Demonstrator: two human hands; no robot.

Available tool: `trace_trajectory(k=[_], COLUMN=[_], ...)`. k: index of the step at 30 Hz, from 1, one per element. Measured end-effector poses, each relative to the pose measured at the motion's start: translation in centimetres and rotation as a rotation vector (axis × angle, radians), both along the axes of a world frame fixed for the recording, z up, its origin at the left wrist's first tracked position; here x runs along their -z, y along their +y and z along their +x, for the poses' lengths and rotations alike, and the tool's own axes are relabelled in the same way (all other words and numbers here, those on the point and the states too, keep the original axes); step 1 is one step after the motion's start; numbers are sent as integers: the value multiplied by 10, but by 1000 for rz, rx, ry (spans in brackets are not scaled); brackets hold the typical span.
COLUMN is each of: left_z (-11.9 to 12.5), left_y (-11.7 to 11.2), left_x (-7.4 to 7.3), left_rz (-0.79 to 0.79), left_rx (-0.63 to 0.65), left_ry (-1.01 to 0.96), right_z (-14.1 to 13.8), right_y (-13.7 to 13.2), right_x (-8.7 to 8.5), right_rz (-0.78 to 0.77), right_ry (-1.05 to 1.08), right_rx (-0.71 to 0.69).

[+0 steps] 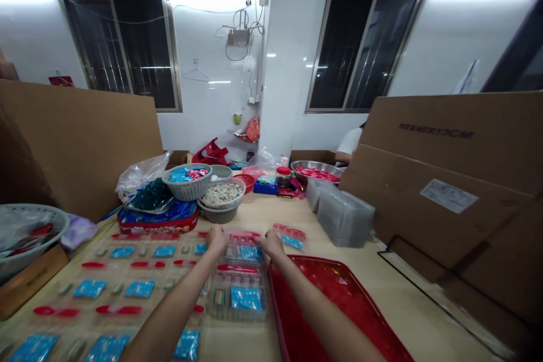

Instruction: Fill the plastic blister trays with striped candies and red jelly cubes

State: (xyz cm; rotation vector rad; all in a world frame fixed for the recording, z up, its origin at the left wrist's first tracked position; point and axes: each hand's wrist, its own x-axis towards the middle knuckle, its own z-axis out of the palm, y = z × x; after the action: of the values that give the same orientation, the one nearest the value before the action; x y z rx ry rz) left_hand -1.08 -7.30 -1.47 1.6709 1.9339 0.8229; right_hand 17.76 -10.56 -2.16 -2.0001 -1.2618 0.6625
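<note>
Between my two hands is a clear plastic tray (231, 254) holding a red plastic piece (244, 234) and a blue packet (250, 253). My left hand (216, 239) has its fingers curled at the tray's far left corner. On the opposite side, my right hand (271, 244) pinches the right edge; its fingertips are partly hidden. Just nearer to me lies a similar filled clear tray (215, 312), with a red plastic knife (238, 269), a blue packet (246, 298) and a small striped piece (219, 297). Beyond my right hand sits another blue packet (292, 242) with red pieces.
Rows of filled clear trays with blue packets (90, 289) cover the left side. A red tray (335, 300) lies under my right forearm. Baskets (189, 186) stand at the back left, stacked clear containers (343, 212) at the right. Cardboard boxes (424, 169) flank the table. A person's sleeve (350, 140) shows behind.
</note>
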Motion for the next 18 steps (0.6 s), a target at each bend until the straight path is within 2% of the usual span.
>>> trace_trajectory(k=[5, 9, 14, 18], left_z=[-4, -7, -5, -5], left_y=[0, 0, -7, -19], left_x=[11, 11, -9, -31], left_rz=[-37, -35, 29, 100], left_rx=[-16, -63, -10, 87], left_ry=[-22, -151, -390, -554], right_z=[1, -6, -6, 34], right_y=[5, 9, 15, 17], right_x=[-1, -7, -15, -24], right_rz=[-11, 29, 67, 106], right_ry=[31, 172, 441, 594], right_rx=[-9, 28, 74, 150])
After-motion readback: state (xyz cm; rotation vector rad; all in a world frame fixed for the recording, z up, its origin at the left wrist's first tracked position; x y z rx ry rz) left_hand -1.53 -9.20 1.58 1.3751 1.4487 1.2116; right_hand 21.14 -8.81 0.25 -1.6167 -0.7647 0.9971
